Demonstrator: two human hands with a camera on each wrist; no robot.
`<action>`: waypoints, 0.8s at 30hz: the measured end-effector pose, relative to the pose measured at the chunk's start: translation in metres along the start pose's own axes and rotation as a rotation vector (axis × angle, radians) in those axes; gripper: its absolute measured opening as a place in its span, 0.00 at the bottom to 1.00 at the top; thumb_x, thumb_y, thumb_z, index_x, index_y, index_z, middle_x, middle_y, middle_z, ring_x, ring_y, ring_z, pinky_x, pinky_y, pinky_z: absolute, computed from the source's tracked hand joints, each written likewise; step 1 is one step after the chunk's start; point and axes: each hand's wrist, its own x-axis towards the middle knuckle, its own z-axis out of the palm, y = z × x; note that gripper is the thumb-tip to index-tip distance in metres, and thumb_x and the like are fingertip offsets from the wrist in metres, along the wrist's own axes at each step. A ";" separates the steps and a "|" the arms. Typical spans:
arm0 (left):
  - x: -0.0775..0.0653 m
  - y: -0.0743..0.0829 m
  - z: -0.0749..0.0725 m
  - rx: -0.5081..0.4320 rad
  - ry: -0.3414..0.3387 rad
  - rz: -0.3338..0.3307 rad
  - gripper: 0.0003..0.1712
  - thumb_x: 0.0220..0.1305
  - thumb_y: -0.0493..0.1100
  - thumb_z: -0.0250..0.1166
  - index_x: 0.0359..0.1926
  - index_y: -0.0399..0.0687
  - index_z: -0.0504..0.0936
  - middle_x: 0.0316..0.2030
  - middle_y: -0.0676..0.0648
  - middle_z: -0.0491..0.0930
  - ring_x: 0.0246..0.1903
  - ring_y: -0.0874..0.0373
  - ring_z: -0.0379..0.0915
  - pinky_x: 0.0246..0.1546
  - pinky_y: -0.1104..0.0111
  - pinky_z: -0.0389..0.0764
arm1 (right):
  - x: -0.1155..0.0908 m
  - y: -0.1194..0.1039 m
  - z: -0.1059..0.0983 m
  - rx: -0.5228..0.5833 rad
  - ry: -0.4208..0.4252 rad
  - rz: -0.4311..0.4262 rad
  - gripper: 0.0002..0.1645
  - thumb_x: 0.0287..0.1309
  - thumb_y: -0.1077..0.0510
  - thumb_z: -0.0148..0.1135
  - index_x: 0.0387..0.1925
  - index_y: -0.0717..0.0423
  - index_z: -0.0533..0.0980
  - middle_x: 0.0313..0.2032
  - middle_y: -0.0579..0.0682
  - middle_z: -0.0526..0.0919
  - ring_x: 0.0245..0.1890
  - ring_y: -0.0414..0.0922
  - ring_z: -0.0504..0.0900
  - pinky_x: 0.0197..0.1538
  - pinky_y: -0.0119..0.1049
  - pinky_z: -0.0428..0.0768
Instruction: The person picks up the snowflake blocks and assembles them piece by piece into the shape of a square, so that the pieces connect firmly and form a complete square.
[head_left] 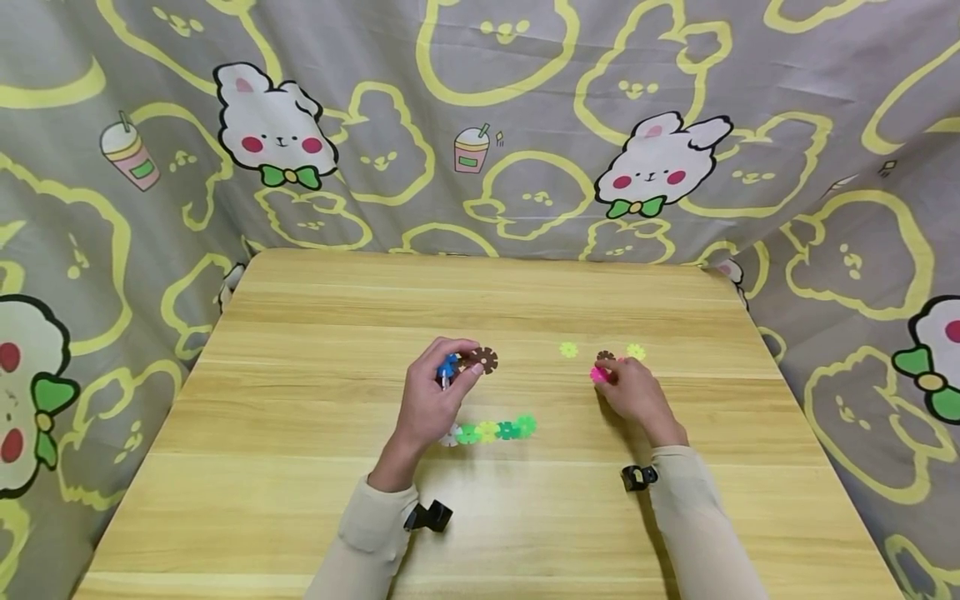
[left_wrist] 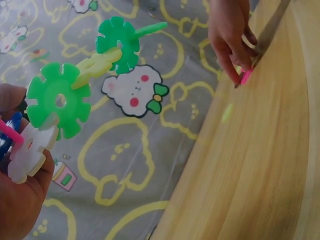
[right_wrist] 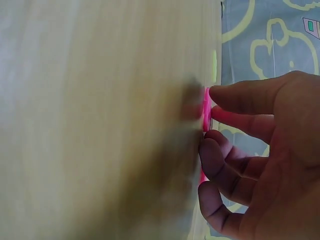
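Note:
My left hand [head_left: 429, 404] grips a linked chain of notched plastic discs above the table. A brown disc [head_left: 487, 360] shows at its fingertips, with a blue disc [head_left: 447, 367] beside it. From under the hand the chain runs right through a white disc [left_wrist: 31, 152], a green disc [left_wrist: 60, 100], a yellow disc [left_wrist: 99, 66] and more green ones. Low at the tabletop, my right hand [head_left: 636, 392] pinches a pink disc [right_wrist: 207, 110] between thumb and finger, its other fingers curled close to the wood.
Beyond the right hand, a second brown disc [head_left: 605, 356] lies on the wooden table [head_left: 300, 500], partly hidden by the fingers. Two yellow-green discs lie near it, a left one [head_left: 568, 350] and a right one [head_left: 636, 351]. A patterned curtain [head_left: 405, 167] surrounds the table's back and sides.

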 end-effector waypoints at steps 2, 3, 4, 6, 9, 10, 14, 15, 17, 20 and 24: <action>0.000 0.000 0.001 0.004 -0.002 -0.002 0.12 0.60 0.29 0.64 0.47 0.32 0.79 0.40 0.38 0.79 0.37 0.63 0.75 0.29 0.72 0.79 | 0.000 0.001 0.000 -0.003 -0.004 0.008 0.26 0.64 0.53 0.59 0.62 0.56 0.72 0.46 0.60 0.77 0.46 0.55 0.75 0.47 0.52 0.75; 0.000 0.000 0.001 0.006 -0.002 -0.004 0.12 0.60 0.29 0.64 0.47 0.33 0.80 0.40 0.38 0.79 0.37 0.62 0.75 0.30 0.72 0.79 | -0.001 0.001 0.000 -0.003 -0.005 0.012 0.26 0.64 0.54 0.59 0.62 0.56 0.72 0.46 0.60 0.77 0.47 0.56 0.75 0.49 0.53 0.74; 0.000 0.000 0.001 0.007 -0.002 -0.003 0.12 0.61 0.29 0.64 0.47 0.32 0.79 0.40 0.38 0.79 0.37 0.61 0.76 0.30 0.73 0.79 | -0.001 0.001 0.000 -0.002 -0.005 0.014 0.25 0.64 0.54 0.59 0.61 0.56 0.73 0.47 0.61 0.77 0.47 0.57 0.76 0.50 0.54 0.74; 0.000 0.000 0.001 0.008 -0.001 -0.001 0.12 0.61 0.29 0.64 0.47 0.32 0.79 0.40 0.38 0.79 0.38 0.59 0.76 0.30 0.73 0.80 | -0.001 0.001 0.000 0.006 -0.003 0.021 0.24 0.64 0.54 0.60 0.59 0.57 0.73 0.48 0.62 0.77 0.48 0.58 0.76 0.51 0.56 0.74; 0.000 0.000 0.002 0.006 0.001 0.001 0.12 0.60 0.29 0.64 0.46 0.32 0.79 0.40 0.38 0.80 0.38 0.58 0.77 0.31 0.72 0.80 | -0.002 0.001 0.000 0.013 0.008 0.029 0.22 0.63 0.55 0.61 0.56 0.57 0.74 0.47 0.61 0.76 0.47 0.57 0.75 0.51 0.54 0.74; 0.000 0.000 0.002 0.006 0.001 0.000 0.12 0.60 0.29 0.64 0.46 0.32 0.79 0.40 0.38 0.80 0.38 0.58 0.77 0.31 0.72 0.80 | -0.002 0.001 0.000 0.016 0.012 0.030 0.21 0.63 0.55 0.62 0.56 0.58 0.74 0.46 0.61 0.75 0.46 0.56 0.75 0.50 0.53 0.74; 0.000 -0.001 0.002 0.007 -0.003 -0.003 0.12 0.60 0.29 0.64 0.46 0.33 0.80 0.40 0.38 0.80 0.39 0.60 0.76 0.32 0.73 0.80 | -0.002 0.000 0.000 0.016 0.033 0.017 0.20 0.61 0.56 0.63 0.53 0.58 0.74 0.44 0.60 0.77 0.44 0.55 0.77 0.47 0.52 0.75; -0.001 -0.001 0.002 0.007 -0.004 -0.002 0.12 0.60 0.29 0.64 0.46 0.33 0.80 0.40 0.38 0.80 0.39 0.61 0.76 0.32 0.74 0.80 | -0.002 0.000 0.000 0.016 0.036 0.011 0.20 0.61 0.56 0.63 0.53 0.58 0.74 0.43 0.59 0.78 0.44 0.55 0.77 0.47 0.52 0.75; -0.001 -0.001 0.002 0.007 -0.003 0.000 0.12 0.60 0.29 0.64 0.46 0.33 0.80 0.40 0.38 0.80 0.39 0.61 0.76 0.32 0.73 0.80 | -0.002 -0.001 0.000 0.015 0.038 0.005 0.19 0.61 0.56 0.63 0.52 0.56 0.73 0.41 0.58 0.80 0.42 0.54 0.79 0.45 0.51 0.76; -0.001 -0.002 0.002 0.006 -0.001 0.004 0.12 0.60 0.29 0.64 0.46 0.33 0.80 0.40 0.38 0.80 0.39 0.61 0.76 0.32 0.72 0.80 | -0.002 -0.002 0.001 0.023 0.029 0.002 0.17 0.63 0.56 0.61 0.52 0.54 0.73 0.40 0.56 0.82 0.39 0.53 0.80 0.42 0.48 0.77; -0.002 -0.001 0.003 0.002 -0.009 0.002 0.12 0.60 0.29 0.64 0.46 0.33 0.80 0.39 0.38 0.79 0.38 0.62 0.75 0.31 0.74 0.79 | -0.004 -0.009 0.000 0.085 0.020 -0.020 0.14 0.65 0.54 0.60 0.50 0.52 0.73 0.38 0.56 0.83 0.37 0.51 0.80 0.40 0.45 0.77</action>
